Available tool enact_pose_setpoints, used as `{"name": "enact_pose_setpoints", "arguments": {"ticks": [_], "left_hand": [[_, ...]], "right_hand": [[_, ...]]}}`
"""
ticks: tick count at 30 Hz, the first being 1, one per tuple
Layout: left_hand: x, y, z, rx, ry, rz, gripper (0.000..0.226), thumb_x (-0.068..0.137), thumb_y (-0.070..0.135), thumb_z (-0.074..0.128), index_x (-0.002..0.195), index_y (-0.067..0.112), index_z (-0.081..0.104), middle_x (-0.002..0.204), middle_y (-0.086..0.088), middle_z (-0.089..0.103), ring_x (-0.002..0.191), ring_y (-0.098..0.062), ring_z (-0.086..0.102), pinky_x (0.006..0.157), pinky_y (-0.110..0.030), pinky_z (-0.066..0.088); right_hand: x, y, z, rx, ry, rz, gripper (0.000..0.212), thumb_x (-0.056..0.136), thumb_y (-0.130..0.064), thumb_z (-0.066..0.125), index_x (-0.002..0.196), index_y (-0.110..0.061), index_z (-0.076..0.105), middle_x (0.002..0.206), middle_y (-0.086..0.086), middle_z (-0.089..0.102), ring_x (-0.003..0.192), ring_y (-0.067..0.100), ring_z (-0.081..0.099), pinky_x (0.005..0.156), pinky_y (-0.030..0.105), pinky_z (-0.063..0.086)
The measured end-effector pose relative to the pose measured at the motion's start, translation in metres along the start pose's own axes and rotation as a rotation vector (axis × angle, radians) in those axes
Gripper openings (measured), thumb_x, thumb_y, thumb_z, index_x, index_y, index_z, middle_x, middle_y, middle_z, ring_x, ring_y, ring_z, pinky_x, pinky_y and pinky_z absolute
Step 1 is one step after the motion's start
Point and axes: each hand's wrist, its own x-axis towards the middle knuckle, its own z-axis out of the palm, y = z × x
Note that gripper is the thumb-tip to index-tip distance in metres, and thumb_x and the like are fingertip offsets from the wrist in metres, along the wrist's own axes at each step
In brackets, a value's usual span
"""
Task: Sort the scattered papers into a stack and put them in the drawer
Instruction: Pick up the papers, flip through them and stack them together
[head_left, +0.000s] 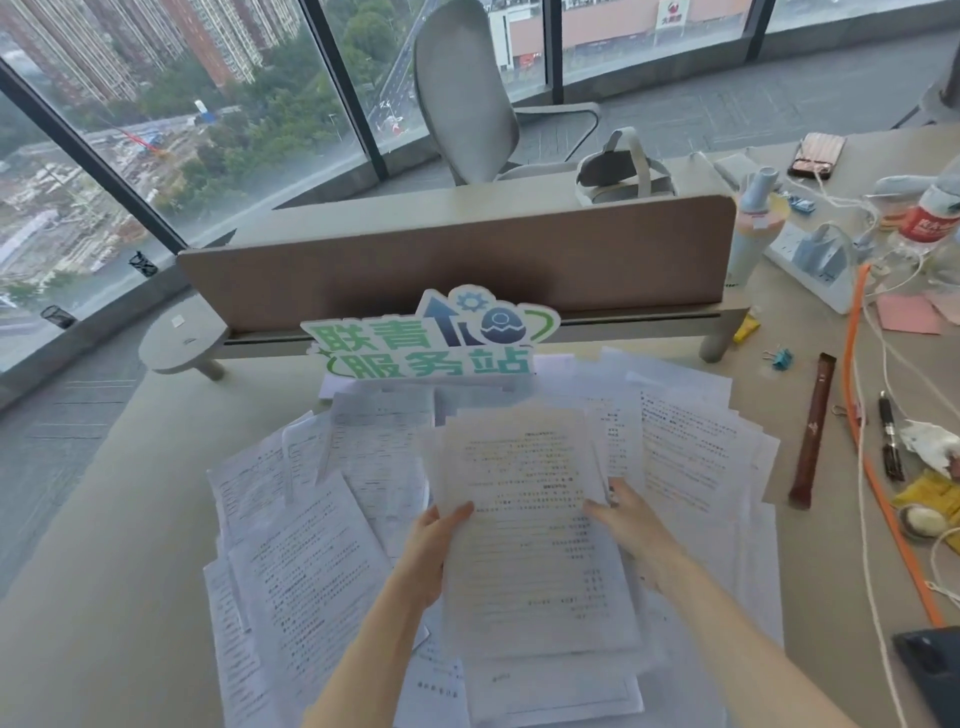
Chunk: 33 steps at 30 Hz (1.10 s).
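Two hands on one gathered batch. Left hand (434, 540): thumb curled over the left edge of the held sheets (524, 525), remaining fingers behind the paper, out of view. Right hand (623, 525): grips the right edge likewise, thumb on the printed face.

Held sheets: several printed pages, raised and tilted toward the camera above the desk (104, 597); edges look roughly aligned, though blur makes an exact count impossible.

Scattered papers (306, 561): many loose pages fanned across the desk, overlapping, left, right and beneath the batch.

Standing sign (431, 338): green and blue, behind the papers, against the divider (467, 260).

Drawer: not in view.

Step in hand, by judgement: collecting and squaring, early on.

Next move calls for: tapping the batch true, then freeing one hand to pick up further loose pages without letting the batch splay.
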Motion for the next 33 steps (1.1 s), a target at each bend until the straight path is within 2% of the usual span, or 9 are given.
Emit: {"name": "enact_pose_setpoints", "arguments": {"ticks": [5, 10, 14, 18, 20, 23, 28, 30, 33], "left_hand": [[0.027, -0.01, -0.005, 0.127, 0.018, 0.002, 0.036, 0.085, 0.018, 0.075, 0.118, 0.006, 0.065, 0.103, -0.016, 0.076, 0.095, -0.037, 0.073, 0.085, -0.053, 0.058], [0.044, -0.015, -0.008, 0.134, 0.019, 0.063, 0.027, 0.088, 0.017, 0.071, 0.111, 0.003, 0.069, 0.096, -0.016, 0.077, 0.086, -0.031, 0.074, 0.077, -0.042, 0.06], [0.053, -0.025, -0.012, -0.05, -0.134, 0.173, 0.044, 0.088, -0.002, 0.059, 0.128, 0.017, 0.061, 0.116, -0.018, 0.071, 0.104, -0.041, 0.068, 0.086, -0.055, 0.056], [0.059, -0.036, -0.01, -0.068, -0.242, 0.337, 0.063, 0.081, -0.004, 0.058, 0.134, 0.029, 0.055, 0.122, -0.013, 0.069, 0.109, -0.039, 0.067, 0.086, -0.054, 0.057], [0.063, -0.042, -0.01, -0.083, -0.228, 0.41, 0.059, 0.083, -0.002, 0.059, 0.135, 0.027, 0.056, 0.121, -0.013, 0.07, 0.105, -0.036, 0.069, 0.079, -0.048, 0.059], [0.064, -0.049, -0.015, -0.11, -0.191, 0.482, 0.047, 0.087, -0.003, 0.058, 0.127, 0.019, 0.062, 0.114, -0.014, 0.072, 0.094, -0.032, 0.073, 0.07, -0.042, 0.06], [0.045, -0.054, -0.026, -0.004, -0.18, 0.635, 0.052, 0.081, -0.018, 0.05, 0.119, 0.015, 0.064, 0.108, -0.014, 0.074, 0.098, -0.035, 0.07, 0.076, -0.044, 0.06], [0.033, -0.052, -0.027, 0.04, -0.13, 0.715, 0.051, 0.077, -0.015, 0.054, 0.117, 0.015, 0.064, 0.108, -0.011, 0.075, 0.102, -0.036, 0.069, 0.083, -0.047, 0.057], [0.014, -0.046, -0.026, 0.027, -0.048, 0.832, 0.038, 0.088, -0.008, 0.055, 0.109, 0.021, 0.068, 0.102, -0.004, 0.077, 0.101, -0.031, 0.071, 0.085, -0.046, 0.056]], "right_hand": [[0.023, 0.024, 0.004, -0.223, 0.025, -0.062, 0.044, 0.096, -0.026, 0.061, 0.138, -0.031, 0.049, 0.127, -0.011, 0.062, 0.115, 0.015, 0.061, 0.104, 0.044, 0.049], [0.04, 0.035, -0.004, -0.229, -0.009, -0.213, 0.027, 0.098, -0.026, 0.06, 0.124, -0.031, 0.063, 0.115, -0.017, 0.071, 0.106, 0.006, 0.067, 0.101, 0.04, 0.052], [0.061, 0.048, -0.005, -0.068, 0.014, -0.351, 0.019, 0.1, -0.028, 0.059, 0.117, -0.028, 0.067, 0.113, -0.008, 0.074, 0.105, 0.012, 0.07, 0.1, 0.047, 0.052], [0.084, 0.06, 0.008, -0.096, 0.192, -0.554, 0.031, 0.102, -0.036, 0.054, 0.127, -0.018, 0.06, 0.113, -0.012, 0.071, 0.103, 0.004, 0.066, 0.094, 0.035, 0.052], [0.085, 0.059, 0.016, -0.1, 0.267, -0.667, 0.024, 0.104, -0.031, 0.052, 0.117, -0.014, 0.062, 0.098, -0.009, 0.072, 0.09, 0.005, 0.068, 0.082, 0.031, 0.055], [0.082, 0.06, 0.023, -0.077, 0.269, -0.737, 0.023, 0.104, -0.032, 0.052, 0.111, -0.012, 0.063, 0.102, -0.002, 0.074, 0.095, 0.015, 0.071, 0.086, 0.043, 0.059], [0.063, 0.068, 0.033, -0.019, 0.176, -0.717, 0.012, 0.102, -0.029, 0.053, 0.114, -0.025, 0.055, 0.11, -0.007, 0.072, 0.096, 0.011, 0.071, 0.087, 0.042, 0.058], [0.051, 0.07, 0.039, 0.013, 0.129, -0.74, 0.016, 0.1, -0.022, 0.055, 0.114, -0.03, 0.051, 0.11, -0.01, 0.072, 0.097, 0.011, 0.071, 0.088, 0.046, 0.058], [0.037, 0.067, 0.049, -0.042, 0.202, -0.878, 0.018, 0.102, -0.021, 0.053, 0.111, -0.034, 0.046, 0.109, -0.016, 0.07, 0.097, 0.005, 0.07, 0.086, 0.042, 0.06]]}}
